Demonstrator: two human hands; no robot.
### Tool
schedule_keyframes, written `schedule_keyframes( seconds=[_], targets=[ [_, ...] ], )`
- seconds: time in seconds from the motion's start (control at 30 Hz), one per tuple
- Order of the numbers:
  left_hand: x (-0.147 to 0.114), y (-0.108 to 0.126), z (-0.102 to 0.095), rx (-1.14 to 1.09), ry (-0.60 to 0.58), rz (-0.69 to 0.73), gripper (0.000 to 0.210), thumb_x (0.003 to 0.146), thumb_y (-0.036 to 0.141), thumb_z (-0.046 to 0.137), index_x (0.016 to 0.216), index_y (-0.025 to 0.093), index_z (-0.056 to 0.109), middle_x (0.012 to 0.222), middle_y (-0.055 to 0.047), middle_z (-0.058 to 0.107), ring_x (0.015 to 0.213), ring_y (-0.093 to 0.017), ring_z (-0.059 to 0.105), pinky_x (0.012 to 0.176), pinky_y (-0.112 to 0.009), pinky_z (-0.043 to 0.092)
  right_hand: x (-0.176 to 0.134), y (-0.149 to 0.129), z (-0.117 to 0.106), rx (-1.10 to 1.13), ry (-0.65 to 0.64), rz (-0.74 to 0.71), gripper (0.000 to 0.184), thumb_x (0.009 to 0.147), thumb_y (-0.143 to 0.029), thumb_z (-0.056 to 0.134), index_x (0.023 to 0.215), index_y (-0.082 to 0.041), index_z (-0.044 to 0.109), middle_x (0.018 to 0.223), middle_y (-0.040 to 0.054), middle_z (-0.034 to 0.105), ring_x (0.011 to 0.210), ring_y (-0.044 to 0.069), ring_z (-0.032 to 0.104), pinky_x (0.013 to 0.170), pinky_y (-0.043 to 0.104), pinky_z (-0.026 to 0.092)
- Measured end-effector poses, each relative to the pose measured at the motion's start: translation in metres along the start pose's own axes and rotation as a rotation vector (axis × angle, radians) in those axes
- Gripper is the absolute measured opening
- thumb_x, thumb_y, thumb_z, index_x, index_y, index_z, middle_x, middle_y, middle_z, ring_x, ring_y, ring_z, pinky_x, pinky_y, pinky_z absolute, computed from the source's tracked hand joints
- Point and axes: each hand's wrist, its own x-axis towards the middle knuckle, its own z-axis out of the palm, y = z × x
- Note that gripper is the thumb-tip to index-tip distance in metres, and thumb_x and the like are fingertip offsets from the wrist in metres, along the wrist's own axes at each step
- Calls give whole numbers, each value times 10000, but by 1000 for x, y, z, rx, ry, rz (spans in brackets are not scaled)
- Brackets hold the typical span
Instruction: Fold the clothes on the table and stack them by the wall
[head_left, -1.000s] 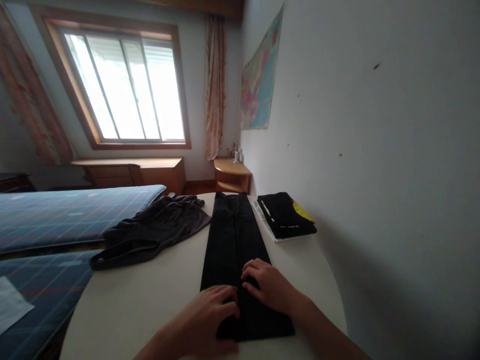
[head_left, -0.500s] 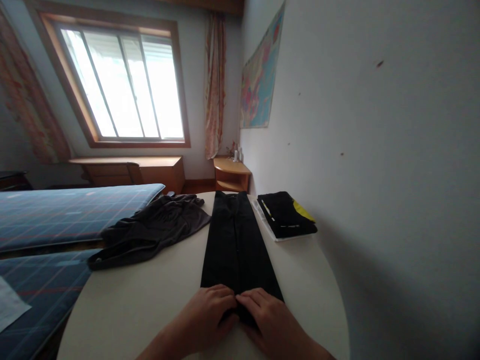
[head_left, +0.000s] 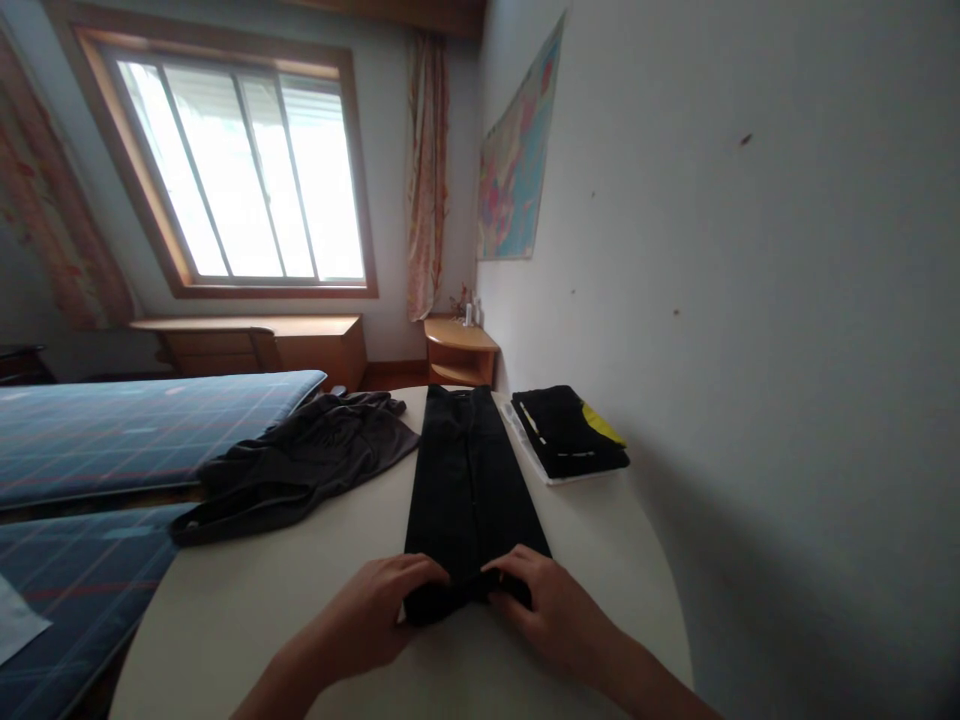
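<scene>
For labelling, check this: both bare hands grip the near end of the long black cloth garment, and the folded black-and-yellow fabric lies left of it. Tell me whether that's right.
Wrong side: the head view shows the folded black-and-yellow fabric lying right of the long black cloth garment. The left hand and right hand do grip the garment's near end.

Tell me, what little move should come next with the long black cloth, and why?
Maybe fold the near end of the long black cloth a bit forward: the left grip and right grip both hold its bunched near edge, while the rest lies flat ahead on the table.
</scene>
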Motion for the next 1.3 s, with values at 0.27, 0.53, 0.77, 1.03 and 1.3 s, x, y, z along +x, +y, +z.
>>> schedule_keyframes(
  seconds=[0.27,0.53,0.77,1.03,1.3],
  targets=[
    [-4,-7,-8,-91,-12,-116,324,911,290,557,1195,341,703,1131,-1,739,1018,-201,661,937,-305,475,-32,13,-9,-276,-141,-67,567,764,-112,591,1318,-229,634,1381,121,566,1297,303,490,1110,450,383],
    [-12,9,-21,-277,-198,-241,314,828,284,561,1076,265,753,834,12,707,750,-157,584,670,-227,461,-43,-7,-41,-239,-316,-63,384,911,-148,468,1207,-282,674,1091,55,736,990,230,689,842,312,509],
    [-6,10,-37,-449,-104,-228,408,836,465,602,1153,225,697,869,-5,654,749,-151,546,661,-235,466,-27,-27,-92,-202,-341,-129,234,926,-273,535,1098,-305,690,939,9,738,815,193,678,697,265,456],
    [75,-6,-68,-317,350,-101,362,850,458,581,1004,151,693,851,-32,697,758,-191,604,685,-276,486,73,-15,-123,-363,5,-258,304,917,-179,487,1130,-204,703,1090,60,737,1022,231,674,917,337,482],
    [128,-74,-35,-341,492,-254,296,772,411,636,911,159,705,819,-47,714,823,-247,661,750,-337,522,140,29,-76,-518,126,-127,292,922,-152,552,1163,-228,698,1145,51,734,1084,233,670,975,355,470]
  ],
)
